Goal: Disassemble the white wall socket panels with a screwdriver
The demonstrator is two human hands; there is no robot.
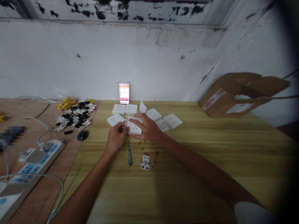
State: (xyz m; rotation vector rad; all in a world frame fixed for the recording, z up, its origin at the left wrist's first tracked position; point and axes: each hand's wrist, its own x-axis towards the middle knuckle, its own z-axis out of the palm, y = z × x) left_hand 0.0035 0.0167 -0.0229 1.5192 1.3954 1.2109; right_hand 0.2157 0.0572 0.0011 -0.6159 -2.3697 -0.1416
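Between my two hands is a white wall socket (135, 128), raised a little above the wooden table. My left hand (118, 134) pinches its left edge with thumb and fingers. Across its top and right side lie the fingers of my right hand (148, 127), gripping it and covering part of its face. Below my hands a screwdriver (130, 155) with a dull green handle rests on the table. To its right is a small white socket insert (145, 162) with black parts. Small brass-coloured bits (153, 145) are scattered near it.
More white socket plates (173, 120) lie behind my hands, before a lit phone (124, 93) leaning on the wall. At left are a pile of black and white parts (76, 116), a mouse (82, 135) and a power strip (35, 169). A cardboard box (230, 96) stands back right.
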